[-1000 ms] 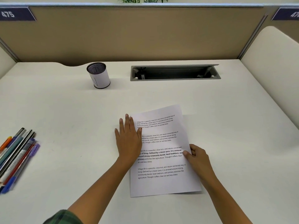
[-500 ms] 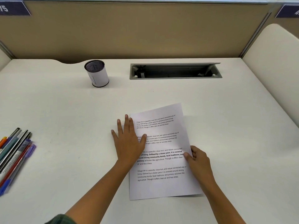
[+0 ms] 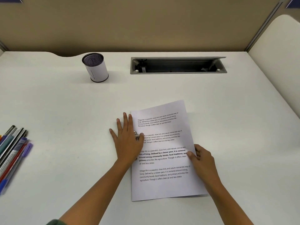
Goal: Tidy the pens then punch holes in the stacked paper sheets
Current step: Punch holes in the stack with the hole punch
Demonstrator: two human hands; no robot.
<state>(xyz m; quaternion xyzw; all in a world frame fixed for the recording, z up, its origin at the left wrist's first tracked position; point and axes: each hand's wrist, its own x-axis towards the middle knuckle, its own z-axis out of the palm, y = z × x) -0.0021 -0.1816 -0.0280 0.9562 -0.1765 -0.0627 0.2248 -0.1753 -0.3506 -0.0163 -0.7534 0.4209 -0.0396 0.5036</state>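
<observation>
Head view: left fingers [image 3: 125, 120] flat, right fingers [image 3: 190, 155] pinching paper [image 3: 162, 184]; pens [image 3: 13, 153], mesh cup [image 3: 97, 70] aside.

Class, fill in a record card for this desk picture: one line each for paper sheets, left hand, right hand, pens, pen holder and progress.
paper sheets: printed, lying flat and slightly askew on the white desk
left hand: flat, fingers straight, over the sheets' left edge; a small metal part shows beneath it
right hand: pinches the sheets' right edge, thumb on top
pens: loose, side by side at the desk's left edge
pen holder: upright at the back, no pens sticking out
progress: pens not yet tidied
</observation>
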